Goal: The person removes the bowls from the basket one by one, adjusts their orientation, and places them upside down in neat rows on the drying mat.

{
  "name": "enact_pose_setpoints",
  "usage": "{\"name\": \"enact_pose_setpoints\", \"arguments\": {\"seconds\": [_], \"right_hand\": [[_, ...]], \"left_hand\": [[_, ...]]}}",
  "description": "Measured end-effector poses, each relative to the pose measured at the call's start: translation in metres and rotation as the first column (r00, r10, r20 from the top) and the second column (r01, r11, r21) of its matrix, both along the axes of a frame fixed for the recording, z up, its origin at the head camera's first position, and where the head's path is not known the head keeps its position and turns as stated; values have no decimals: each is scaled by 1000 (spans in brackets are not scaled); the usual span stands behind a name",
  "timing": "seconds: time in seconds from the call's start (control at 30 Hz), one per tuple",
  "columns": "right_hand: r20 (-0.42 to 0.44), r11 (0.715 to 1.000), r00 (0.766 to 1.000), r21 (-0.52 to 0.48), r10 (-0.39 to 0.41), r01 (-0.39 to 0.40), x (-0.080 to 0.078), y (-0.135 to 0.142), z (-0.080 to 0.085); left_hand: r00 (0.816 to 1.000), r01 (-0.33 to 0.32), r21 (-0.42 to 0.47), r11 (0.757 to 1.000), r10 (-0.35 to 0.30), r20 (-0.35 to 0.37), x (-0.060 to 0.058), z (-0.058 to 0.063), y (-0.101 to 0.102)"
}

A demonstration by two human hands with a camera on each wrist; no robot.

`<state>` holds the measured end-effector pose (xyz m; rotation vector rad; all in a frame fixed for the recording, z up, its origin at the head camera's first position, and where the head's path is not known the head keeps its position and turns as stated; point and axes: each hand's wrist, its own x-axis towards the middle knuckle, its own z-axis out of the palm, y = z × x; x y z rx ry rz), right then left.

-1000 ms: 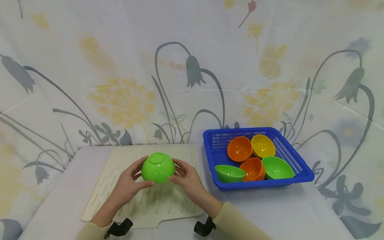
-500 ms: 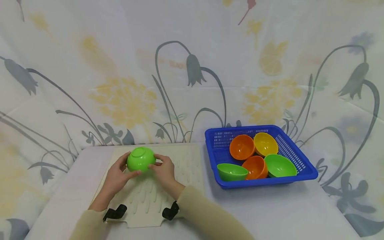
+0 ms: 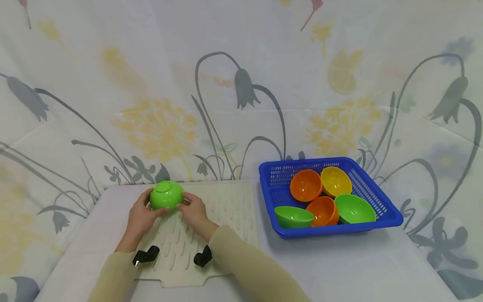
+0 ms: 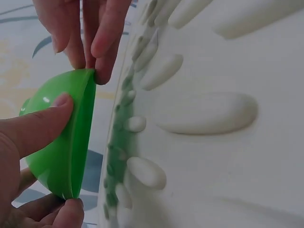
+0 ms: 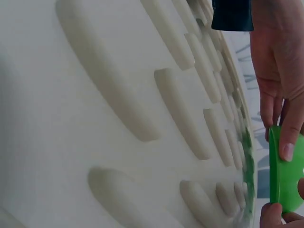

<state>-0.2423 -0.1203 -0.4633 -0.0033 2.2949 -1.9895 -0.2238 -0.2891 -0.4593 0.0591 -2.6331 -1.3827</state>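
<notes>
A green bowl (image 3: 166, 196) is held upside down above the back left of a cream ridged drying mat (image 3: 226, 218). My left hand (image 3: 141, 214) grips its left side, the thumb lying across the outer wall in the left wrist view. On the right side, my right hand (image 3: 195, 212) pinches the bowl near its rim. In the left wrist view a narrow gap shows between the rim of the bowl (image 4: 61, 137) and the mat, with a green tint on the ridges below. The right wrist view shows the bowl (image 5: 287, 175) only in part, between both hands.
Right of the mat stands a blue perforated basket (image 3: 273, 191). Inside lie two orange bowls (image 3: 305, 186), a yellow bowl (image 3: 336, 181) and two green bowls (image 3: 354, 209). A flower-patterned cloth (image 3: 241, 138) hangs close behind the table.
Both hands have carried the upside-down green bowl left and towards the back of the mat. The basket's bowls keep their places; the head view has shifted slightly.
</notes>
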Motion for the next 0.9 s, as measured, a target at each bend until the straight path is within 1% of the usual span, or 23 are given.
{"name": "enact_pose_setpoints", "arguments": {"seconds": [0.07, 0.17, 0.27, 0.33, 0.4, 0.5, 0.57, 0.67, 0.73, 0.9], "right_hand": [[-5, 1000, 1000, 11, 11, -11, -3, -2, -1], [-2, 998, 998, 26, 61, -61, -5, -5, -3], [23, 992, 991, 2, 129, -129, -5, -9, -4], [43, 986, 986, -20, 164, -163, -5, -10, -6], [40, 979, 978, -22, 202, -202, -6, -10, -7], [19, 964, 964, 23, 266, -267, -8, -8, -7], [3, 948, 951, 73, 310, -309, -10, -6, -6], [-4, 927, 934, 121, 358, -355, -12, -3, -6], [-4, 916, 925, 146, 379, -374, -12, -2, -7], [11, 905, 918, 163, 398, -394, -11, -1, -8]], "left_hand": [[1000, -4, 2, 1000, 4, 7, -3, -2, 0], [999, -32, 4, 999, 32, 15, -4, -4, -1], [997, -73, -12, 997, 73, 7, -4, -6, -5], [996, -86, -2, 996, 86, 4, -5, -8, -7], [995, -95, -7, 995, 95, 8, -7, -10, -9], [995, -102, -13, 995, 102, 20, -8, -12, -12], [994, -105, -33, 994, 106, 22, -9, -13, -13], [993, -114, -48, 992, 115, 29, -8, -13, -13], [993, -116, -43, 992, 118, 33, -7, -14, -14], [992, -112, -17, 994, 113, 58, -8, -18, -15]]}}
